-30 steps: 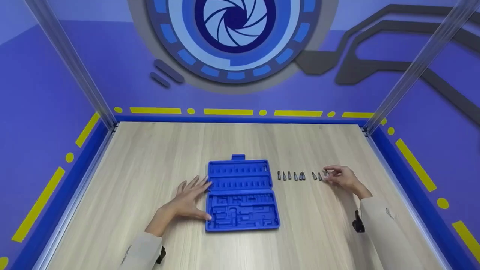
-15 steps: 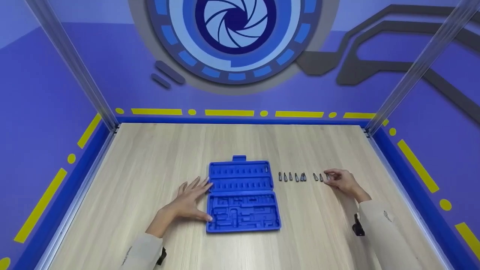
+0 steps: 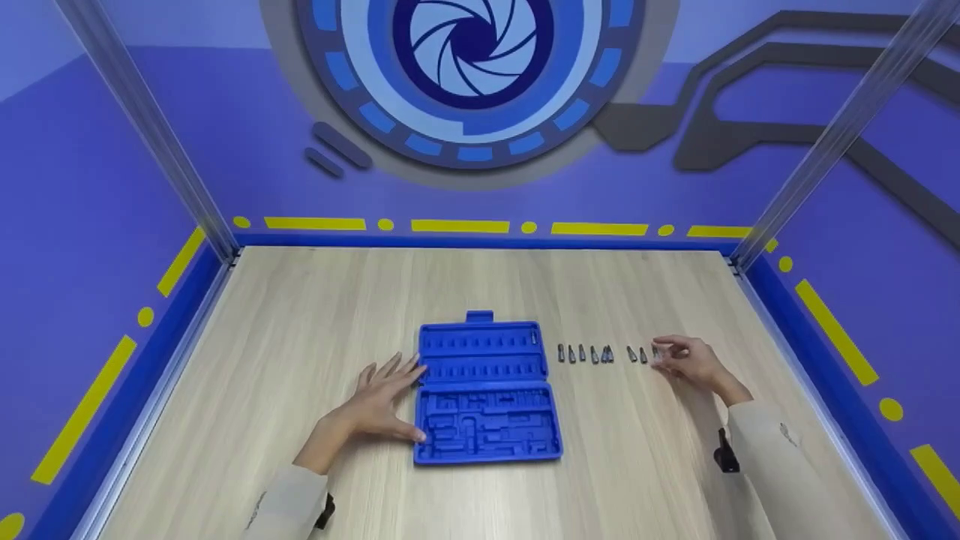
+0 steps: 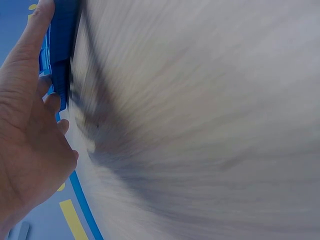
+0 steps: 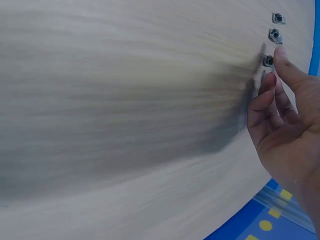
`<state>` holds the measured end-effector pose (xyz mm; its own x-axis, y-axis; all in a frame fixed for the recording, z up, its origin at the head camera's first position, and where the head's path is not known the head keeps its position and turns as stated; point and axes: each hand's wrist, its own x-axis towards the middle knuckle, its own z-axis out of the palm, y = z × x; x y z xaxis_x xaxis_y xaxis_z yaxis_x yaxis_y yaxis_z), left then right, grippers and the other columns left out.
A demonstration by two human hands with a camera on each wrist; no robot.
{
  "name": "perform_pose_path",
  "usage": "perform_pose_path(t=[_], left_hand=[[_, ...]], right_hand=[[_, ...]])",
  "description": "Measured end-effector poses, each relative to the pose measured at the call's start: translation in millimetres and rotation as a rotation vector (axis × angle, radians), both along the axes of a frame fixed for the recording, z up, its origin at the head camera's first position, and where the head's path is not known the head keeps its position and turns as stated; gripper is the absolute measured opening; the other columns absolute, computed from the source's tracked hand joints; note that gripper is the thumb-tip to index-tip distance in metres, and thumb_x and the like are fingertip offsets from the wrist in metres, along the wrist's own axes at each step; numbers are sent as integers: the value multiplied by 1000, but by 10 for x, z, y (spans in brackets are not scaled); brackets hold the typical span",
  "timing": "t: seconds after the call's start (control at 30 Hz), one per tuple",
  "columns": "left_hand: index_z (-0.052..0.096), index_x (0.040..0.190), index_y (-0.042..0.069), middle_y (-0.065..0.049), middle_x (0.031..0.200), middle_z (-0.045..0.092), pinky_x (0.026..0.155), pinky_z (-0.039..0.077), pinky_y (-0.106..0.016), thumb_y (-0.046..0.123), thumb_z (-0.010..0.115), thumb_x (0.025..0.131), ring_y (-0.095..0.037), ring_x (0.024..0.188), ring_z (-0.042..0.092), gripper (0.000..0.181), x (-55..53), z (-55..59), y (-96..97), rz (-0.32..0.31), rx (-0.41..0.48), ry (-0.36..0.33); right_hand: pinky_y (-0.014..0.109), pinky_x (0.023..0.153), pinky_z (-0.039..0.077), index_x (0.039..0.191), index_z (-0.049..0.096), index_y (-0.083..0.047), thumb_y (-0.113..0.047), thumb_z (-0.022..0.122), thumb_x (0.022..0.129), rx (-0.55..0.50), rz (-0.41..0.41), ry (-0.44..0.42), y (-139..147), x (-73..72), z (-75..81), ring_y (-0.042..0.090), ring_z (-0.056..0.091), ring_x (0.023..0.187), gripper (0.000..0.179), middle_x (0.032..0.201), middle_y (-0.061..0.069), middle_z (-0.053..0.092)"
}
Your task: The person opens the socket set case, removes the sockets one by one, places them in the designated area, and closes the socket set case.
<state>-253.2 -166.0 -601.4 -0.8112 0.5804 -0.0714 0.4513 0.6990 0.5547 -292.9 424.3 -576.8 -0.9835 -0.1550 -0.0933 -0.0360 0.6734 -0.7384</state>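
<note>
An open blue socket-set case (image 3: 480,382) lies flat on the table, its moulded compartments facing up. My left hand (image 3: 379,405) rests along its left side, fingers spread and thumb on the lower tray's edge. In the left wrist view, the thumb of my left hand (image 4: 30,95) overlaps the blue case wall (image 4: 62,40). My right hand (image 3: 690,364) is around the rightmost socket bit (image 3: 655,351), thumb and forefinger apart on either side of it. In the right wrist view, this socket bit (image 5: 268,61) shows a square hole, just beyond the fingertips of my right hand (image 5: 285,120).
Two socket bits (image 3: 632,353) lie left of my right hand. Several more socket bits (image 3: 583,353) form a row closer to the case. One metal piece (image 3: 534,337) sits in the case's upper right slot. Blue walls (image 3: 472,202) enclose the wooden table (image 3: 315,300).
My right hand has shifted slightly right, and its thumb and forefinger have spread around the rightmost socket bit. My left hand and the case stay in place.
</note>
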Motion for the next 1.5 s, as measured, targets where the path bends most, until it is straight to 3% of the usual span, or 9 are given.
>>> perform_pose_path(t=[0.3,0.67,0.77,0.97,1.17,1.27,1.37,1.5], left_hand=[[27,162,13,-13,172,16,119,-2,-76,59,89,67,-47,158,5,123,-26,0,11,8,-6,-5],[28,162,12,-14,172,17,120,-1,-76,61,89,67,-49,157,6,123,-38,19,7,8,-17,7],[29,162,12,-14,172,17,119,-1,-76,61,89,67,-49,157,7,123,-41,22,12,5,-16,11],[31,161,11,-15,171,20,119,2,-77,59,90,67,-50,157,9,121,-59,37,16,7,0,27],[31,161,12,-14,171,19,119,2,-77,60,89,66,-49,157,9,122,-53,8,24,7,5,21],[29,162,13,-12,172,17,120,0,-76,62,88,66,-48,158,7,123,-33,-13,16,9,0,7],[29,162,14,-12,172,17,119,0,-76,63,88,66,-48,158,7,124,-14,-32,2,13,-1,9],[29,162,14,-14,171,19,119,2,-77,64,88,65,-49,157,8,124,-2,-43,-13,11,1,15]], right_hand=[[25,59,52,136,56,12,-4,65,98,-20,44,2,-124,-117,196,15,63,71,42,103,27,67],[19,58,47,138,56,11,-4,64,100,-149,161,-20,-796,-215,390,4,59,70,42,114,35,63],[17,57,46,137,57,10,-6,66,99,-184,196,-17,-919,-267,353,4,59,69,43,111,32,65],[24,68,53,135,59,11,-1,65,98,-177,259,9,-1234,-406,273,21,66,82,39,110,35,66],[26,61,50,133,61,9,-3,67,97,-201,286,18,-1533,-467,149,16,64,72,38,107,34,68],[24,61,51,129,64,10,-4,70,95,-192,283,40,-1650,-476,102,20,66,72,37,105,33,69],[24,62,53,123,67,12,-3,71,93,-152,300,98,-1724,-497,39,28,68,71,34,100,31,71],[24,59,52,117,72,8,-9,73,93,-130,334,214,-1755,-565,-99,23,67,68,29,91,20,73]])
